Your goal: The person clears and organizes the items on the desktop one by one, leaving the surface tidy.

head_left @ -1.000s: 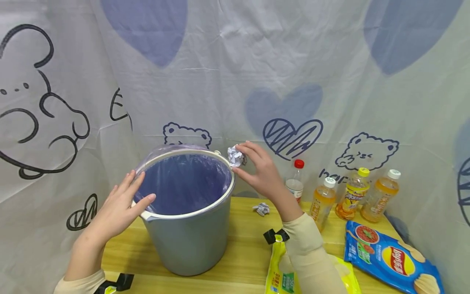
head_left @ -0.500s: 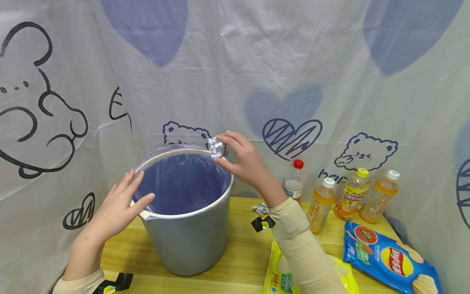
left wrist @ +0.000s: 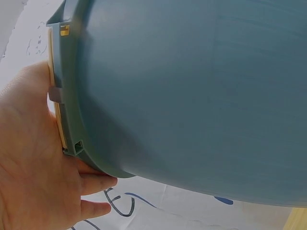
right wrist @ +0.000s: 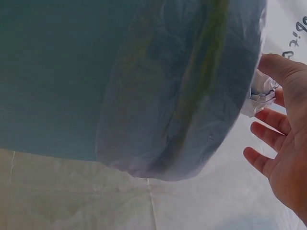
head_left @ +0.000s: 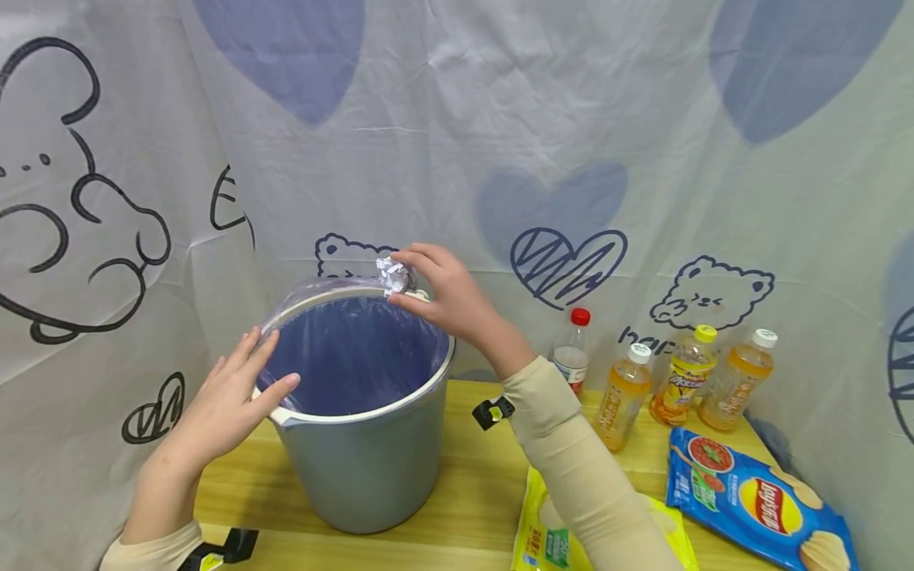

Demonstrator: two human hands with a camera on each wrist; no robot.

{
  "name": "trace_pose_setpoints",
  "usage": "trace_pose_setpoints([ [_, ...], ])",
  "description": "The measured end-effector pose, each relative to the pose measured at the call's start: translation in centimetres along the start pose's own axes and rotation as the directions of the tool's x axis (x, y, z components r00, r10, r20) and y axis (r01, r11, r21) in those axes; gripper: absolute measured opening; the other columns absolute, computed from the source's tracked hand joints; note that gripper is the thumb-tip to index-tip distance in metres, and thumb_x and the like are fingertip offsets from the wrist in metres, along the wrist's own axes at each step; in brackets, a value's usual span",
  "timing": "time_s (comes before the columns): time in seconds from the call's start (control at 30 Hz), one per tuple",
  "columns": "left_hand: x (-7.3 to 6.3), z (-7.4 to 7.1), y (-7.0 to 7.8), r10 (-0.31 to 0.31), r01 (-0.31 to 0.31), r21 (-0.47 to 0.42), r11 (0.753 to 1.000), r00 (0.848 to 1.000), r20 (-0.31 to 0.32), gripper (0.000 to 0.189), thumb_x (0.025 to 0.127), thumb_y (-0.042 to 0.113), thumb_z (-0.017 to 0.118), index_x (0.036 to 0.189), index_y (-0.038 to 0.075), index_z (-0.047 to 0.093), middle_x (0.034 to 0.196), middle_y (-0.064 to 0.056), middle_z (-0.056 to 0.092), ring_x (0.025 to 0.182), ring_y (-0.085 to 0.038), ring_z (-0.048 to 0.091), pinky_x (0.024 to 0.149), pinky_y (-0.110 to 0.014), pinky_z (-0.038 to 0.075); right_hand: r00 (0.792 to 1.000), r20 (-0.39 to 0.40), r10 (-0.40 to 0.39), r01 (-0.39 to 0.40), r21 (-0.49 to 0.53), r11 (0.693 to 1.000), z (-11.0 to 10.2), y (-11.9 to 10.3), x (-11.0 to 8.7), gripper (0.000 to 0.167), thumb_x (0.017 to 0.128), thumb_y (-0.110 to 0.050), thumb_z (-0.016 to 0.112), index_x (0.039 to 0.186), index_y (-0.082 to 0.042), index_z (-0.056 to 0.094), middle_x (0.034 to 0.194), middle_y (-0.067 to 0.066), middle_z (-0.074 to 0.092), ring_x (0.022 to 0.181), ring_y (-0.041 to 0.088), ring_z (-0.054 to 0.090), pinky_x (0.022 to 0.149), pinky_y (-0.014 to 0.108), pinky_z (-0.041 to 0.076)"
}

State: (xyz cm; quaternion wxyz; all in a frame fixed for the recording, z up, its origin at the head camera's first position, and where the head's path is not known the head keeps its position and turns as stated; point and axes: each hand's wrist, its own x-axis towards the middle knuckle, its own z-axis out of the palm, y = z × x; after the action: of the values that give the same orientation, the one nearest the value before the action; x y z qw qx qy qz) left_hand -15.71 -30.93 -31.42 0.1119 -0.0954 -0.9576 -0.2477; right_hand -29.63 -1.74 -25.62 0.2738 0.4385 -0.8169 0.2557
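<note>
A grey trash can (head_left: 364, 476) with a white rim stands on the table, lined with a thin, translucent purple bag (head_left: 350, 357). My left hand (head_left: 224, 400) rests on the can's left rim, its fingers extended and thumb over the opening. Between thumb and fingertips, my right hand (head_left: 450, 292) pinches a crumpled paper ball (head_left: 393, 275) above the far right part of the rim. In the right wrist view, the paper ball (right wrist: 261, 96) is partly hidden behind the thumb and the bag's folded-over edge.
Behind the right forearm stand a red-capped bottle (head_left: 573, 353) and several bottles of orange drink (head_left: 623, 404). A blue chip bag (head_left: 764, 503) lies at the right. The right sleeve partly covers a yellow chip bag (head_left: 531, 519). A printed curtain (head_left: 443, 159) hangs behind the table.
My right hand has moved left with the paper ball, from beside the can to over its far rim. The left hand has stayed in place. Another paper ball on the table is now hidden.
</note>
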Motion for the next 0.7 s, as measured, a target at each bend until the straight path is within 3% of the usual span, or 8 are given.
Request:
trace_pose_setpoints([
  [0.33,0.1,0.0,0.0,-0.001,0.001,-0.001,1.0,1.0,0.008,0.077,0.1,0.048,0.046,0.156,0.003,0.016,0.161,-0.028,0.002,0.15,-0.046,0.003,0.119,-0.065,-0.003,0.996,0.09,-0.029,0.033,-0.035,0.999,0.7,0.1,1.2,0.057,0.087,-0.035,0.073,0.137,-0.012,0.056,0.134,0.008,0.057,0.126,0.022,0.053,0.109,0.037,0.043],
  [0.7,0.0,0.0,0.1,-0.001,0.001,-0.003,1.0,1.0,0.01,0.077,0.1,0.048,0.045,0.156,0.003,0.017,0.161,-0.028,0.002,0.15,-0.045,0.001,0.119,-0.065,-0.003,0.977,0.209,0.034,-0.018,-0.078,0.997,1.7,0.2,1.9,0.06,0.088,-0.042,0.07,0.14,-0.018,0.052,0.141,0.003,0.052,0.133,0.021,0.047,0.112,0.04,0.04],
])
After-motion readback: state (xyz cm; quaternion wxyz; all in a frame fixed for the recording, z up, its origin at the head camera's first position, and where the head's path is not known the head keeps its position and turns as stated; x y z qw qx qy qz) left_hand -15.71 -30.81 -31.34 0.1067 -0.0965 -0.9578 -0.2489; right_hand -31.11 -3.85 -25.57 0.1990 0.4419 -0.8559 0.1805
